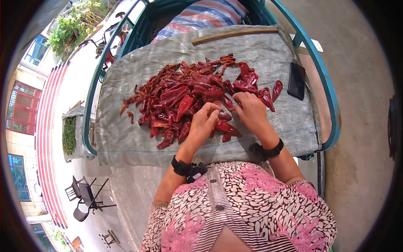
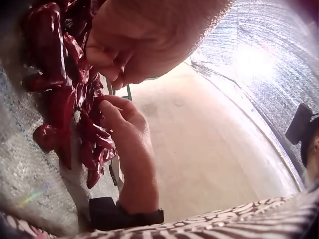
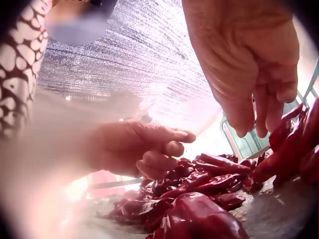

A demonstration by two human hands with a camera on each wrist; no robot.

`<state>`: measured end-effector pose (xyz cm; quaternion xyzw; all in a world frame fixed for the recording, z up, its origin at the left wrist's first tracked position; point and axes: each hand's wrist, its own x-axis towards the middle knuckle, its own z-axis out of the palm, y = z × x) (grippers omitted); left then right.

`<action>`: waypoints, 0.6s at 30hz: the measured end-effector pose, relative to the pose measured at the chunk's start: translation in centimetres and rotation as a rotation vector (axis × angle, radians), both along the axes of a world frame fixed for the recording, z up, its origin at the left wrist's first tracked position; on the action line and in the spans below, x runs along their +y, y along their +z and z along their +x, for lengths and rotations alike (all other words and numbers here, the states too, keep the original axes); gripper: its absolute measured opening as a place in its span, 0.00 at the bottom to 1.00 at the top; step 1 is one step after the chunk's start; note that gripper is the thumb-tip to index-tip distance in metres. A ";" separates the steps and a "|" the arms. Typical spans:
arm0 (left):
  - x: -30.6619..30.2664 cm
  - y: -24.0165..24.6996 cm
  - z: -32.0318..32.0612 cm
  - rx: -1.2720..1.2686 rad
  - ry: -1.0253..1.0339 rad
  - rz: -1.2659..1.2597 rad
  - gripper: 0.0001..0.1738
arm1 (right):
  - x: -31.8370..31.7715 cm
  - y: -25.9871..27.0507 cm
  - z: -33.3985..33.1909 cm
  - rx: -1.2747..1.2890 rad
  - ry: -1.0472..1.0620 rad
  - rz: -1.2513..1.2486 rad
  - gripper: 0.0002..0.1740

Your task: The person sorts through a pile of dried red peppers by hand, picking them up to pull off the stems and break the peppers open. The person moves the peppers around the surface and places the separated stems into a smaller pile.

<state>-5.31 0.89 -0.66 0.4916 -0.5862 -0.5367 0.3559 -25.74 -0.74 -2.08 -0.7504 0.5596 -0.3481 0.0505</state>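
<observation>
A heap of glossy dried red chili peppers (image 1: 172, 94) lies on a grey woven sheet (image 1: 119, 84). At its near side is my left hand (image 1: 205, 122), fingers curled in and thumb close to the index finger; no pepper shows in its grip. In the right wrist view the left hand (image 3: 142, 149) hovers just over the peppers. My right hand (image 1: 252, 112) reaches to the heap's right part, fingers pointing down and loosely bent. Seen from the left wrist, the right hand (image 2: 127, 124) has its fingertips right at several peppers (image 2: 94, 144).
A black phone (image 1: 296, 80) lies on the sheet at right, near a single loose pepper (image 1: 277, 90). A wooden strip (image 1: 235, 35) crosses the back. Teal metal rails (image 1: 326, 80) border the sheet. Behind is a striped bag (image 1: 201, 17); chairs (image 1: 87, 197) stand at lower left.
</observation>
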 end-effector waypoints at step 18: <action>-1.2 -1.0 -0.1 -0.101 -0.077 -0.177 0.16 | 2.2 1.8 1.0 -0.619 0.270 0.446 0.13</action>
